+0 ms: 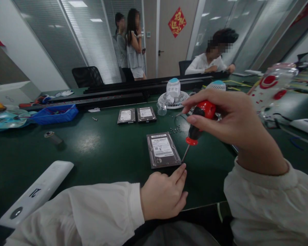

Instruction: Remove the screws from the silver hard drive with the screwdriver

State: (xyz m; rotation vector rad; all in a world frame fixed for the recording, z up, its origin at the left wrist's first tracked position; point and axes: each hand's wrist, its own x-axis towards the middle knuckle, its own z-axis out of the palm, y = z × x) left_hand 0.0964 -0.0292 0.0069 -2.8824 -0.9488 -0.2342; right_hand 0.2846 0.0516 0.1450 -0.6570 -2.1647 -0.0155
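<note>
In the head view, a hard drive [163, 148] lies label up on the green table in front of me. My right hand [224, 124] grips a red-and-black screwdriver [197, 123] by its handle, thumb and fingers around it. Its thin shaft slants down to the drive's near right corner. My left hand [166, 193] has its index and middle fingers stretched out, their tips at that same corner beside the screwdriver tip. Its thumb is apart from them. Any screw under the tip is too small to make out. Several small screws [175, 130] lie scattered beyond the drive.
Two more hard drives [126, 116] lie farther back beside a clear plastic cup [162, 108]. White fans [173, 94] stand behind. To the left are a blue tray [55, 114], a metal cylinder [53, 137] and a white device marked 21 [38, 191]. A clear bottle [274, 89] stands right.
</note>
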